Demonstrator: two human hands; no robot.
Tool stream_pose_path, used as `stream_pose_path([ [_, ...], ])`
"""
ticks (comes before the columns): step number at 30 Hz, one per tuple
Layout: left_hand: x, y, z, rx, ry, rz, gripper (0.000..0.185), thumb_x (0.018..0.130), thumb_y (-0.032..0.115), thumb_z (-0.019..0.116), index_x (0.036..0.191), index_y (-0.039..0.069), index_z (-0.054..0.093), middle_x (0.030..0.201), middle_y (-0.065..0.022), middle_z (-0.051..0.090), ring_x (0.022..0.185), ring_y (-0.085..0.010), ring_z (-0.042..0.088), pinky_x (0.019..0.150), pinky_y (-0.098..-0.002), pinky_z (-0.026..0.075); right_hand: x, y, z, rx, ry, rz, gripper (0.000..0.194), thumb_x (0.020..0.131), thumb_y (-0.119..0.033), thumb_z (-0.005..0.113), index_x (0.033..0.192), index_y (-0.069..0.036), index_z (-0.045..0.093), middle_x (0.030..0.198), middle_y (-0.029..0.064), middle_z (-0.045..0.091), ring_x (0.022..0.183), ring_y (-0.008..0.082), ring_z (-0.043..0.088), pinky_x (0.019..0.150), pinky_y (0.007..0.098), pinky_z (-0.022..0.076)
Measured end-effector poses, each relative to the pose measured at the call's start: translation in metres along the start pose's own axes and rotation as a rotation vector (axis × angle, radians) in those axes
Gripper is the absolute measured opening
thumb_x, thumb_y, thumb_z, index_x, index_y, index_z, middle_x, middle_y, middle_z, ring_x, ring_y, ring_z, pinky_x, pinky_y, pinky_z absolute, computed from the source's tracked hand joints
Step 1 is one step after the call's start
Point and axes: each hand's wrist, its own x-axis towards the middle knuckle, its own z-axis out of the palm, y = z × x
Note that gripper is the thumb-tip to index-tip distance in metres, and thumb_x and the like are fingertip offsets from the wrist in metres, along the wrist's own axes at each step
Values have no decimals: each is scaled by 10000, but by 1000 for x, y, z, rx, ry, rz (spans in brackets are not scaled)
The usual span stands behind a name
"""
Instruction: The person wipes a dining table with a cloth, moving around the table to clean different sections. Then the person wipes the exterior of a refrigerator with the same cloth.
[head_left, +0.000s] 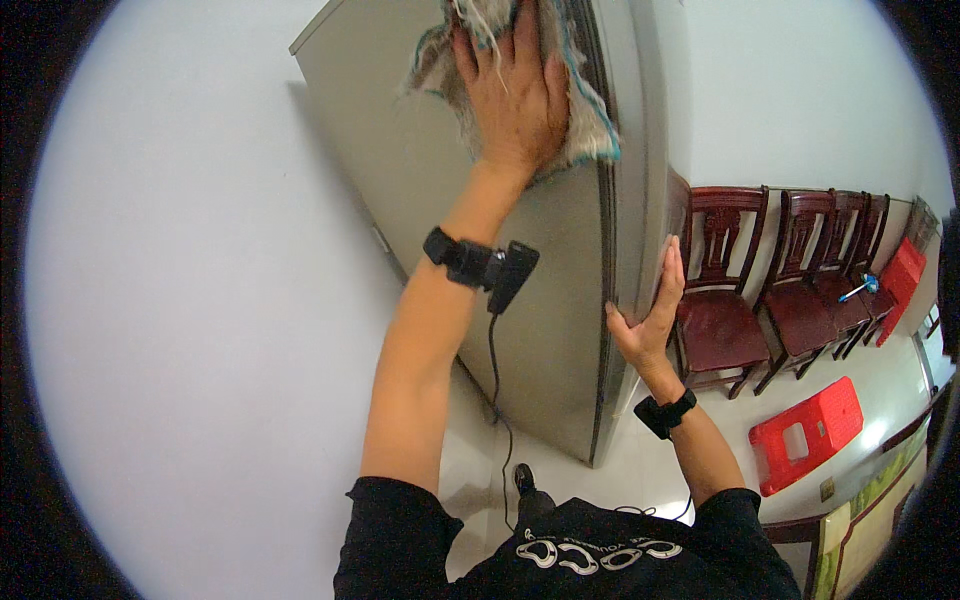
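My left hand (517, 105) lies flat on a frayed, off-white cloth (589, 139) with blue-green edging, pressing it to the upper side panel of a grey refrigerator (525, 330). Part of the cloth runs past the top of the view. Lower and to the right, my right hand (649, 319) rests against the edge of the refrigerator door (634, 187), thumb and fingers spread and nothing held. The door looks closed against the cabinet. Each wrist wears a black strap with a small device, and a cable (495, 367) hangs from the left one.
A white wall (210, 300) stands close on the left. Several dark red wooden chairs (720, 330) line the wall at right, a blue-and-white item (859, 287) on one seat. A red plastic stool (810, 435) is on the tiled floor.
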Motion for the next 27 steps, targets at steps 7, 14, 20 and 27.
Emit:
stream_pose_path([
  [7,48,-68,11,185,68,-5,548,1052,214,324,1563,38,231,1590,-160,303,1447,-354,296,1212,-533,151,1,-2,-4,12,-29,-2,1050,667,-177,773,1539,2,218,1587,259,242,1451,420,269,1188,499,208],
  [14,63,-174,36,114,157,-148,593,1055,300,372,1575,53,229,1581,-147,338,1443,-330,322,1203,-495,172,6,-6,-3,37,-24,-19,1052,669,-150,753,1548,-3,195,1599,255,212,1469,411,236,1196,506,185],
  [20,51,-228,38,89,265,104,663,950,243,515,1528,4,296,1501,-220,412,1332,-425,413,1170,-535,217,1,-5,-3,77,-40,23,1051,663,-124,735,1552,-14,186,1602,252,205,1473,414,224,1199,502,178],
  [27,48,-274,53,242,532,224,597,916,218,585,1447,3,417,1457,-173,471,1317,-363,444,1119,-456,310,-13,8,-3,93,-53,56,1049,675,-173,731,1556,-31,180,1601,257,194,1477,416,216,1195,514,186],
])
